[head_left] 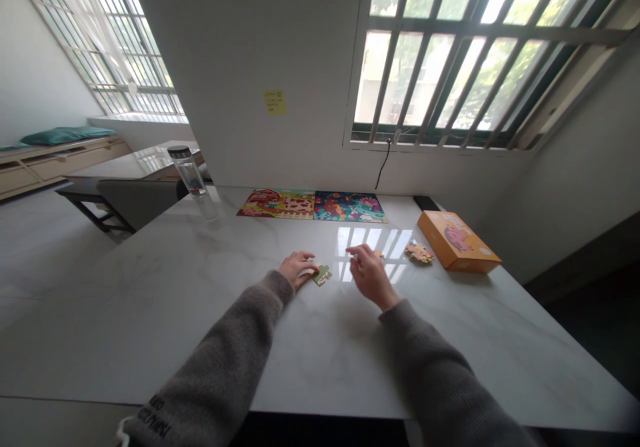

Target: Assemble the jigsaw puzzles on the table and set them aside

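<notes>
Green puzzle pieces (pixel 322 275) lie on the white marbled table (pixel 320 353), touched at their left edge by the fingers of my left hand (pixel 299 269). To the right, my right hand (pixel 369 275) hovers or rests over the table with its index finger pointing left; whether anything is between its fingers is hidden. A light piece (pixel 379 255) shows just behind that hand. Farther right sits a small pile of loose puzzle pieces (pixel 419 253), beside an orange box (pixel 458 241) with a pink picture on top.
Two colourful picture sheets, a farm one (pixel 280 205) and a dark blue one (pixel 347 207), lie against the wall. A glass bottle (pixel 189 172) stands at the back left. A black object (pixel 425 203) lies behind the box. Window light reflects on the tabletop.
</notes>
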{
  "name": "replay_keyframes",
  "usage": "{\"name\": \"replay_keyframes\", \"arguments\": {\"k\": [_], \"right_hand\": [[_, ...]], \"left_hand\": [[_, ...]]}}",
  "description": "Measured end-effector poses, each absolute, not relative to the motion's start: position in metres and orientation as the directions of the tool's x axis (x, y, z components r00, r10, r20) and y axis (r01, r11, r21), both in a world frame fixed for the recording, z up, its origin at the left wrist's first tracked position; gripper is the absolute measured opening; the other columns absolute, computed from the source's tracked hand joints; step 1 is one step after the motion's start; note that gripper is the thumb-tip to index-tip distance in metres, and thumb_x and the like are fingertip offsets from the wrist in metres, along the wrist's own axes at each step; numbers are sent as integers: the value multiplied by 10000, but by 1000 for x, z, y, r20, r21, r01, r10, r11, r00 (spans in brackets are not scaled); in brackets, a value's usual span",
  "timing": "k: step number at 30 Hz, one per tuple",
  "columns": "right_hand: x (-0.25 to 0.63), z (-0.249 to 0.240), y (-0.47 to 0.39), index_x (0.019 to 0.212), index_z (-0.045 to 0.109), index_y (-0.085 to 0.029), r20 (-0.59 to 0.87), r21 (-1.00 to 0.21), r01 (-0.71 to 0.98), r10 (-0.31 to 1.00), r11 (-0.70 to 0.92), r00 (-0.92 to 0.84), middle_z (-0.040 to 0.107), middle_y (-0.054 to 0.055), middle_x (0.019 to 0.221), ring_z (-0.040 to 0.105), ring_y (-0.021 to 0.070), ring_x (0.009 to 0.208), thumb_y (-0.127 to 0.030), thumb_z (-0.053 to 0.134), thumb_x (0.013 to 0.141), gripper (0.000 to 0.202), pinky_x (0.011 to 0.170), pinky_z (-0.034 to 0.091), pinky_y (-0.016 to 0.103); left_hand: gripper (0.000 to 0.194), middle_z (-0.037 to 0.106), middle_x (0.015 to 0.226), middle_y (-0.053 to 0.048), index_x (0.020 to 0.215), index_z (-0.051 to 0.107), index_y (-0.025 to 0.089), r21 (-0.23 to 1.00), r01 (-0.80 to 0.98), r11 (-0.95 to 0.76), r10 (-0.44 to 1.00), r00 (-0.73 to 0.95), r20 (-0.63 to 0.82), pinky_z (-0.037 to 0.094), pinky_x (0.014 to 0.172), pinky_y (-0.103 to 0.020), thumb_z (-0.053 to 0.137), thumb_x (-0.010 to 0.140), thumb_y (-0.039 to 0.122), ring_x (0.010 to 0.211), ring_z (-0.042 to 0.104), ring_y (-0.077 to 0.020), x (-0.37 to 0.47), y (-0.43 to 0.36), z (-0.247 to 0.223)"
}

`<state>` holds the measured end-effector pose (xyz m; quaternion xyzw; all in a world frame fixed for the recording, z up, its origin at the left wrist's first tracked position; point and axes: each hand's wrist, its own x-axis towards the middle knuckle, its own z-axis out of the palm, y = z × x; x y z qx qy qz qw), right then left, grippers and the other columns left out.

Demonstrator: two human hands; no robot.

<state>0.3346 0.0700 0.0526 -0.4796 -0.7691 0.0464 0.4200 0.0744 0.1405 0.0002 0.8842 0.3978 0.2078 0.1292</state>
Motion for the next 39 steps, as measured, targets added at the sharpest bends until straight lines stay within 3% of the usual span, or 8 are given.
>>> {"name": "replay_keyframes", "arguments": {"k": [5,8,10,15,18,24,32,39], "right_hand": [[300,35,54,1205,618,-225,356,-288,769,809,571,-467,582,105,1200,521,259,1094,-154,578,884,332,951,447,393],[300,33,54,1157,649,-199,295,-292,797,842,529,-452,608,99,1082,521,244,1019,-171,547,922,258,927,434,385],[303,34,56,1133,667,-201,288,-323,783,844,531,-453,615,91,1042,520,231,985,-178,514,953,238,905,427,372],[306,32,60,1097,707,-226,304,-427,708,827,562,-474,640,76,1004,517,212,943,-148,492,974,260,881,418,350],[307,32,61,1089,710,-218,304,-493,657,821,570,-484,669,73,1012,523,210,939,-105,485,962,283,875,423,346],[308,37,59,1053,700,-196,303,-575,584,812,573,-498,699,67,1020,551,208,974,-32,446,925,328,898,440,342],[305,39,56,1057,704,-198,316,-563,601,820,567,-478,707,65,1013,581,211,962,-33,442,912,342,895,458,340],[339,64,66,1090,688,-201,570,-487,667,784,564,-246,670,71,919,580,224,903,-131,431,956,298,874,457,366]], "left_hand": [[264,657,1094,-81,1157,684,235,345,703,-622,782,546,299,457,954,-420,594,915,290,1068,551,-269,79,133,10],[410,664,1143,-84,1161,672,226,346,668,-659,751,602,270,451,983,-446,730,812,433,1093,539,-294,80,128,16],[434,667,1184,-80,1183,658,226,368,637,-678,732,629,261,454,997,-453,751,785,374,1106,538,-295,79,128,16],[385,682,1120,-85,1217,637,191,521,536,-664,735,597,322,482,1019,-392,568,842,142,1077,583,-234,82,130,6],[407,659,1154,-101,1263,613,184,543,523,-656,741,580,337,473,1039,-396,588,858,208,1113,579,-240,85,128,4],[683,582,1273,-127,1357,552,211,368,717,-592,801,476,363,426,1044,-471,765,736,400,1166,506,-320,80,131,4],[412,651,1220,-76,1246,626,242,366,737,-569,822,499,273,437,997,-430,657,855,367,1118,538,-282,77,136,5],[360,617,1380,-22,1226,652,271,401,679,-615,787,555,268,381,1078,-461,644,868,309,1206,498,-273,80,130,8]]}}
